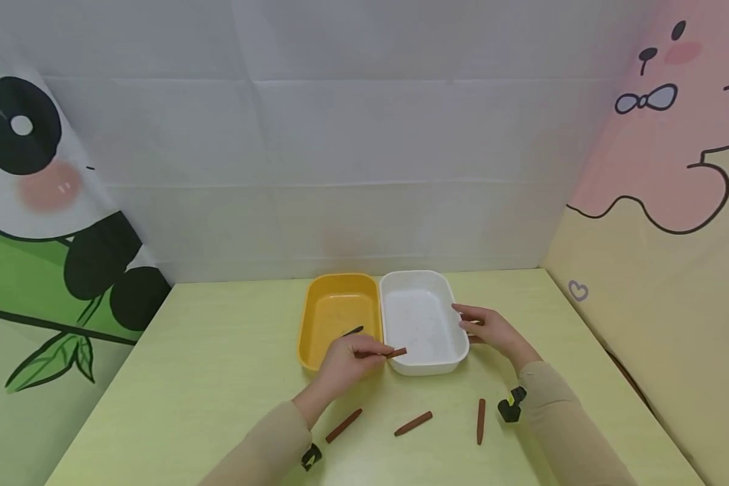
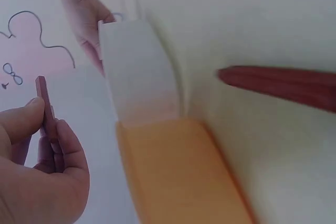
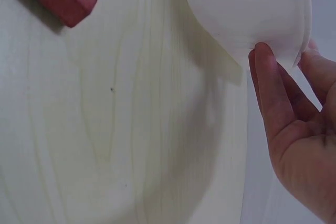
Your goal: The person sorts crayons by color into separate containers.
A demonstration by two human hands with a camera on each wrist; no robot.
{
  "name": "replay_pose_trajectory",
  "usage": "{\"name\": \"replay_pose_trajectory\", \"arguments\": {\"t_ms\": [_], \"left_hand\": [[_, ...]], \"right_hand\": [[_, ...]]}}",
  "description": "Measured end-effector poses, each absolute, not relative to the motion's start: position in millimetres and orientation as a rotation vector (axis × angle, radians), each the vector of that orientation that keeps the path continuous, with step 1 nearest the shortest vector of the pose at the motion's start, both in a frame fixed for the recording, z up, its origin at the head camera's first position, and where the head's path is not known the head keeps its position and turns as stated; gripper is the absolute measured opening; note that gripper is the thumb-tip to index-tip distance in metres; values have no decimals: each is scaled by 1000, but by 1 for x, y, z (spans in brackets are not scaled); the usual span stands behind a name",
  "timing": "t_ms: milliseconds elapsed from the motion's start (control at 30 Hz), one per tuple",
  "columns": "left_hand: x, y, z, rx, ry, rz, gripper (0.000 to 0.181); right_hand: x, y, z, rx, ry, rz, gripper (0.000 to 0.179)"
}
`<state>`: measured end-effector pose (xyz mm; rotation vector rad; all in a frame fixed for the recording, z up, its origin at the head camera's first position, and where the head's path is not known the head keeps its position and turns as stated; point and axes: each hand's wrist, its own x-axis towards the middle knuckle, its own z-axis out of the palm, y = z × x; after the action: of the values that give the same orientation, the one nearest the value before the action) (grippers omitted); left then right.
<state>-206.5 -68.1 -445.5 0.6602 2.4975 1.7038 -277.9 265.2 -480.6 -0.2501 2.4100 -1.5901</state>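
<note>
My left hand [image 1: 347,359] pinches a reddish-brown crayon [image 1: 396,352] between thumb and fingers, over the front edge where the two trays meet. In the left wrist view that crayon [image 2: 46,106] points up from the fingertips. On the right, my right hand [image 1: 492,331] holds the side of a white tray [image 1: 424,370]. The right wrist view shows its thumb at the rim and its fingers [image 3: 270,82] against the outer wall. Beside the white tray stands a yellow tray [image 1: 323,289]. A thin black piece [image 1: 354,331] shows in the yellow tray, partly behind my left hand.
Three more reddish-brown crayons lie on the table nearer me: a left crayon [image 1: 343,426], a middle crayon [image 1: 413,424] and a right crayon [image 1: 481,422]. A white wall cloth [image 1: 364,169] rises behind the table [image 1: 219,351], with printed cartoon panels on both sides.
</note>
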Motion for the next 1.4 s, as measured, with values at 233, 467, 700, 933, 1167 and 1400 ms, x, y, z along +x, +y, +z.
{"name": "replay_pose_trajectory", "arguments": {"t_ms": [233, 467, 700, 933, 1167, 1400], "left_hand": [[-221, -42, -426, 613, 2480, 1735, 16], [-234, -23, -419, 589, 2483, 1764, 17], [-246, -5, -419, 438, 2502, 1765, 16], [-260, 9, -417, 368, 2587, 1636, 14], [-273, 19, -415, 308, 2624, 1542, 13], [-286, 19, -420, 284, 2619, 1530, 14]], "right_hand": [[-277, 266, -480, -254, 2397, -1607, 48], [-278, 267, -480, -259, 2409, -1598, 47], [-279, 268, -480, -254, 2422, -1585, 47], [-279, 271, -479, -252, 2425, -1581, 47], [-279, 273, -480, -254, 2411, -1581, 48], [-280, 271, -479, -237, 2411, -1581, 48]]}}
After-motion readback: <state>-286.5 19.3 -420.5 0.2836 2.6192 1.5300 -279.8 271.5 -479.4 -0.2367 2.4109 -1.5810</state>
